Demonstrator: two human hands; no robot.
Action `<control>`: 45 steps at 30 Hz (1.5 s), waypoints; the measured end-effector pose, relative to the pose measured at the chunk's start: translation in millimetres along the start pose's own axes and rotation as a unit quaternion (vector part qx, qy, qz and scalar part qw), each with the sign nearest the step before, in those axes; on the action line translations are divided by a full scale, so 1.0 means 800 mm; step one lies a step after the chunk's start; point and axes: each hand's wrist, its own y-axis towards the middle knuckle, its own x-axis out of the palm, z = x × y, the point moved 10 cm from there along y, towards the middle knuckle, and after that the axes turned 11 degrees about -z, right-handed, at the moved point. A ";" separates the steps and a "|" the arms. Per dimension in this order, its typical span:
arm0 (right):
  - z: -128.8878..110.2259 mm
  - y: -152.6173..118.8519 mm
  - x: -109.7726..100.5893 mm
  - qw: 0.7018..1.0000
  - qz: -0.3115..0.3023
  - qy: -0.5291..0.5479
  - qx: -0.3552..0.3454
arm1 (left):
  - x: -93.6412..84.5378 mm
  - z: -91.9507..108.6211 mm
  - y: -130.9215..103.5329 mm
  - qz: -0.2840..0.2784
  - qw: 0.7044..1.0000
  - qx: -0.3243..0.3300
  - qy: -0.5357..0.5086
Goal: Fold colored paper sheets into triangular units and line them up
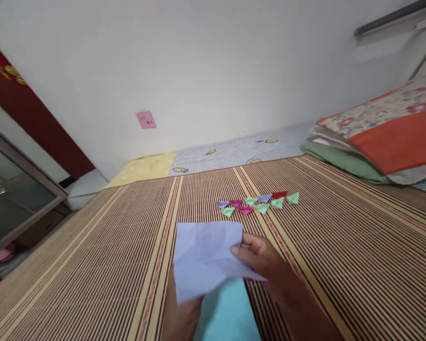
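Observation:
A pale lilac sheet of paper (206, 258), creased and slightly bent, is held up above the striped mat. My right hand (257, 255) pinches its right edge, thumb on the front and fingers behind. Behind the sheet's lower left part is my left hand (184, 317); the paper hides its fingers, so I cannot tell its grip. Under the sheet, between my arms, shows a turquoise surface (229, 312), perhaps paper or card. Beyond the sheet, several small folded paper pieces lie in two rough rows, among them a green one (261, 208), a magenta one (245, 210) and a red one (279, 194).
The striped mat (92, 251) covers the bed up to a patterned cloth (220, 155) by the wall. Folded bedding (394, 137) is piled at the right. A pink note (146, 120) is stuck on the wall. At the left stands a glass-fronted cabinet (17, 189).

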 end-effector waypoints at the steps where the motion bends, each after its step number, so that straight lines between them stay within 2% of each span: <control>1: 0.002 0.001 0.002 1.000 -0.010 -0.018 0.005 | 0.001 -0.002 0.002 0.000 1.000 -0.002 0.002; 4: 0.003 0.000 0.002 0.999 -0.014 -0.048 0.014 | -0.003 -0.004 0.006 0.017 0.999 -0.006 0.027; 6: -0.005 -0.003 -0.003 0.998 -0.005 -0.056 -0.003 | -0.006 -0.006 0.008 0.031 0.999 -0.006 0.032; 9: -0.025 -0.010 -0.006 0.996 0.003 -0.061 -0.065 | -0.004 -0.014 0.009 0.041 0.999 -0.007 -0.015; 12: -0.030 -0.012 0.005 0.994 -0.027 -0.080 -0.073 | 0.001 -0.020 0.007 0.048 0.998 -0.015 -0.046; 17: -0.031 -0.010 0.007 0.993 -0.009 -0.091 -0.068 | 0.012 -0.014 0.006 0.020 0.995 -0.018 -0.096; 20: -0.039 -0.015 -0.003 0.988 0.020 -0.141 -0.067 | 0.004 -0.001 0.010 0.015 0.984 0.007 -0.179; 22: -0.053 -0.021 -0.006 0.972 0.033 -0.220 -0.078 | -0.005 0.002 0.014 0.012 0.978 -0.002 -0.207; 26: -0.082 -0.033 -0.003 0.930 0.047 -0.344 -0.122 | -0.001 -0.004 0.020 -0.069 0.986 -0.051 -0.145; 28: -0.087 -0.036 0.002 0.934 0.029 -0.330 -0.134 | 0.006 -0.012 0.018 -0.097 0.985 -0.078 -0.116; 30: -0.084 -0.036 0.002 0.955 0.008 -0.266 -0.132 | 0.011 -0.022 0.015 -0.101 0.983 -0.105 -0.109; 33: -0.070 -0.034 -0.011 0.984 0.012 -0.146 -0.103 | 0.006 -0.027 0.009 -0.053 0.986 -0.107 -0.114; 35: -0.058 -0.030 -0.018 0.991 0.016 -0.102 -0.079 | 0.002 -0.022 0.007 -0.024 0.991 -0.086 -0.104; 41: -0.047 -0.022 -0.031 0.985 0.050 -0.154 -0.057 | 0.009 -0.015 0.007 -0.028 0.990 -0.074 -0.114; 45: -0.055 -0.027 -0.035 0.979 0.068 -0.176 -0.071 | 0.014 -0.011 0.014 -0.088 0.992 -0.076 -0.057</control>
